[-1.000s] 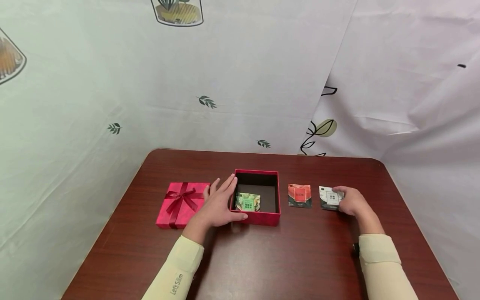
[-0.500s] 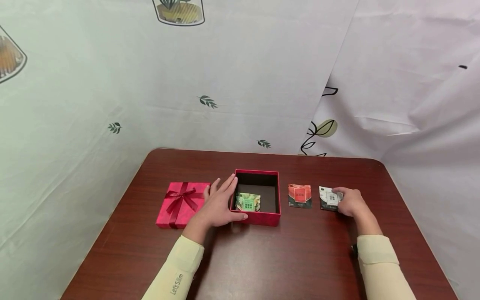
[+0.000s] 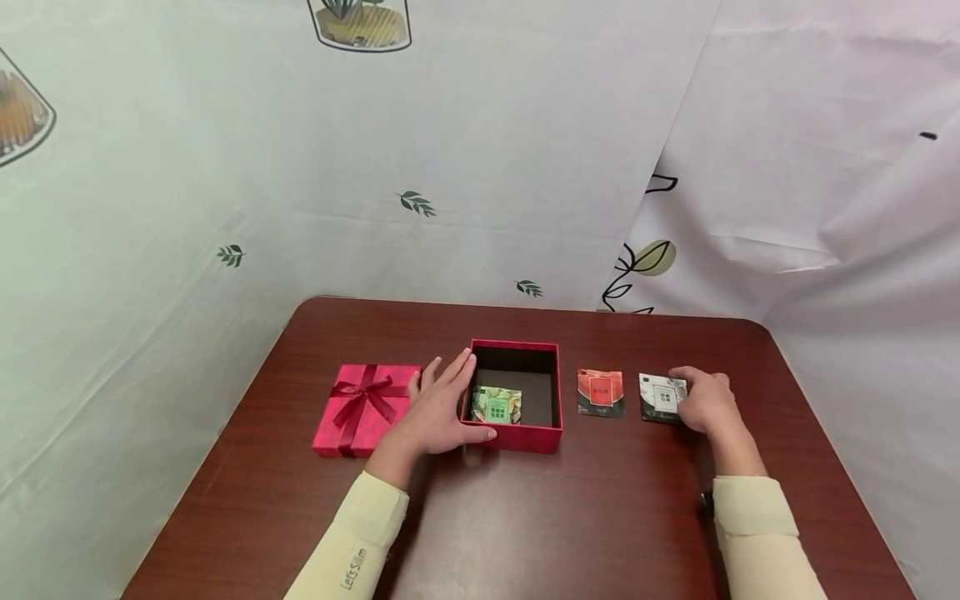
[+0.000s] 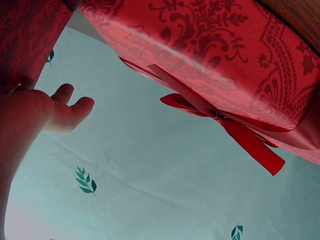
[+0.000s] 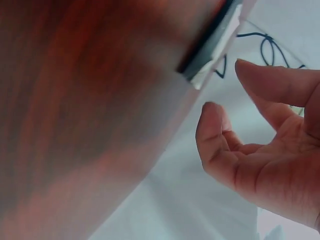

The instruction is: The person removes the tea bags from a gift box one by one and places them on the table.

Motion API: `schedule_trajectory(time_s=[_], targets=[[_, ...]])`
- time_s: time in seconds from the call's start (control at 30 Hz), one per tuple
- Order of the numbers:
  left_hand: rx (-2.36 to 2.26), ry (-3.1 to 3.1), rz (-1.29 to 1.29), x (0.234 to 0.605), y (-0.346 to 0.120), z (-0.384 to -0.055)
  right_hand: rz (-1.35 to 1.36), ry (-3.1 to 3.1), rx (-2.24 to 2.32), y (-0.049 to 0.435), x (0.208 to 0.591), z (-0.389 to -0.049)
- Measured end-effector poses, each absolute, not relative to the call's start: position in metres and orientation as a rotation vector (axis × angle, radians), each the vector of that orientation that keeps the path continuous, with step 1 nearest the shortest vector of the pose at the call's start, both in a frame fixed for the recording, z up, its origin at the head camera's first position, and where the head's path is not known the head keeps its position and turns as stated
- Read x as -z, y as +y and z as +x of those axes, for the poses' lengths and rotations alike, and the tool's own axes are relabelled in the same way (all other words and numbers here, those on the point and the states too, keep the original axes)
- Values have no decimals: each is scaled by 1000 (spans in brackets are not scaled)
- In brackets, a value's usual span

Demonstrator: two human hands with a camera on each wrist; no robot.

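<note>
head view is showing me the left hand (image 3: 438,410) lying at nine o'clock of an open red box (image 3: 517,437), fingers spreading relaxed along that wall and thumb reaching across the seven o'clock corner; it is bracing the box without clenching. inside, a green packet (image 3: 497,406) is lying toward seven o'clock. at nine, beyond the hand, a lid (image 3: 366,408) is wearing a dark red bow. a red packet (image 3: 600,392) is lying at three o'clock on the surface (image 3: 570,517), and farther that way a white packet (image 3: 660,398) is resting. the right hand (image 3: 708,404) is sitting at that packet's three o'clock edge; from the right wrist i am seeing its fingers bending loosely, a gap showing, grasping nothing.
</note>
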State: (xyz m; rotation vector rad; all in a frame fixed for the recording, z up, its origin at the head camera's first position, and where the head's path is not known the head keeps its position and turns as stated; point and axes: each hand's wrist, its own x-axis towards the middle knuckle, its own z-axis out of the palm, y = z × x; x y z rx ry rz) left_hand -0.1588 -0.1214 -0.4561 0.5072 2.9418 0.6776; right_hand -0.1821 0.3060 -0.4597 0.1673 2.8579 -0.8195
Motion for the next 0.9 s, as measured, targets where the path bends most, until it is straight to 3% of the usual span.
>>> schedule_trajectory(time_s=[0.9], targets=[[-691, 2939, 505, 457, -122, -158, 132, 3014, 1052, 247, 409, -156]])
